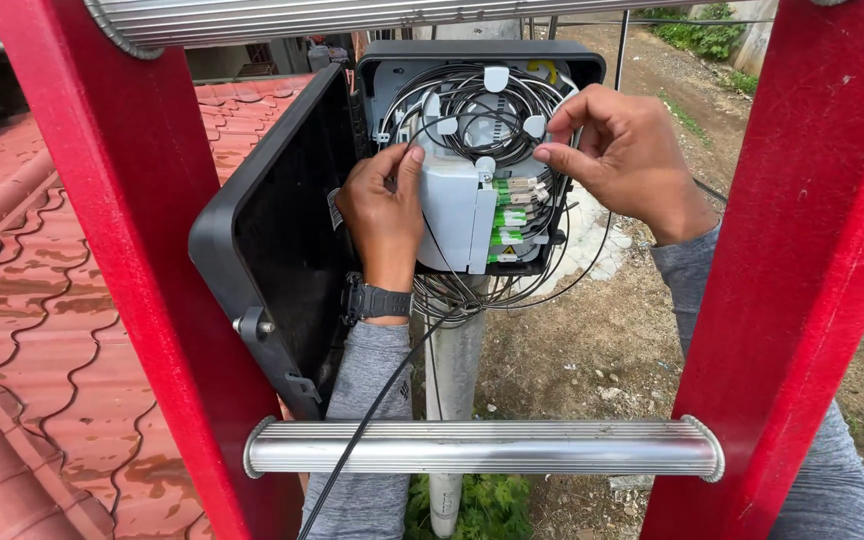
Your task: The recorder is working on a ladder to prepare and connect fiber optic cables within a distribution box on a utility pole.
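From up here I see one red-tiled clay roof (22,300) far left, then two red fibreglass ladder rails (122,250) with two ribbed aluminium rungs (482,447), which I look between. The black plastic hinged door (272,240) of the pole-mounted junction box (482,60) hangs swung open to the left, I judge so the inside stays reachable. My left hand (384,215), with a black wristwatch (380,300) on the wrist, has fingers curled against the grey plastic inner tray (457,215), seemingly steadying it; one thin black cable (372,410) runs down from there past the lower rung. Coiled thin black fibres (472,100) loop around white round clips, which keep the slack tidy. A column of green-tipped connectors (510,215) sits right of the tray; I count about five. My right hand (627,160) pinches a fibre strand between thumb and fingertips beside them.
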